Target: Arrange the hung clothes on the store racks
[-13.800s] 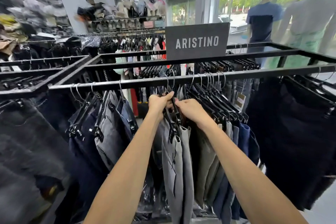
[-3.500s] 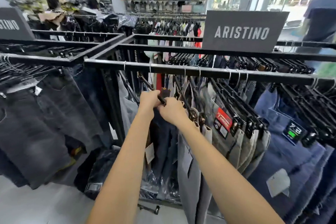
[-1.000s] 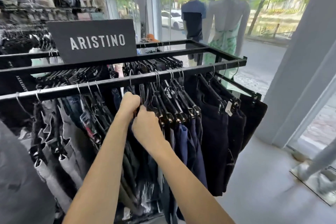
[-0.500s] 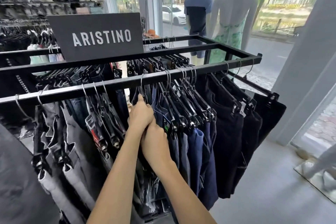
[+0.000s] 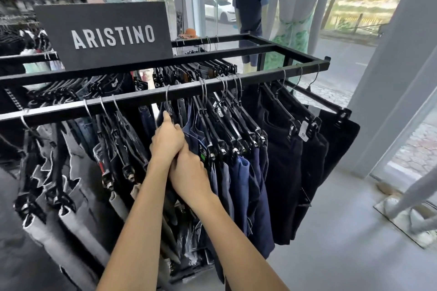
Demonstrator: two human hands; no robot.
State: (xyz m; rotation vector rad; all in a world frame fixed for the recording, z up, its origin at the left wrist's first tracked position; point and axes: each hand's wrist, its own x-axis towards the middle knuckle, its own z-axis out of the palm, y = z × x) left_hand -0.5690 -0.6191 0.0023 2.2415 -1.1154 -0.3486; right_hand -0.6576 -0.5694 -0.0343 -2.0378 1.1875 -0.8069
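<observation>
A black metal rack (image 5: 298, 75) carries rows of trousers and shorts on black clip hangers. Its near rail (image 5: 71, 111) runs from left to right in front of me. My left hand (image 5: 166, 139) grips a black hanger just under its wire hook (image 5: 167, 101) on that rail, fingers curled round it. Lower and to the right, my right hand (image 5: 189, 172) presses against the left one and holds the same hanger with its dark garment; its fingers are hidden. Navy shorts (image 5: 246, 186) hang right of my hands, grey trousers (image 5: 78, 198) to the left.
A black ARISTINO sign (image 5: 111, 35) stands on the rack's top. Black shorts (image 5: 283, 163) fill the right end. Two mannequins (image 5: 298, 7) stand at the glass front behind. A white pillar (image 5: 390, 78) and a mannequin base (image 5: 406, 215) sit on the grey floor at right.
The view has come a little closer to the rack. Both hands stay together on the same hanger, at much the same place on the rail.
</observation>
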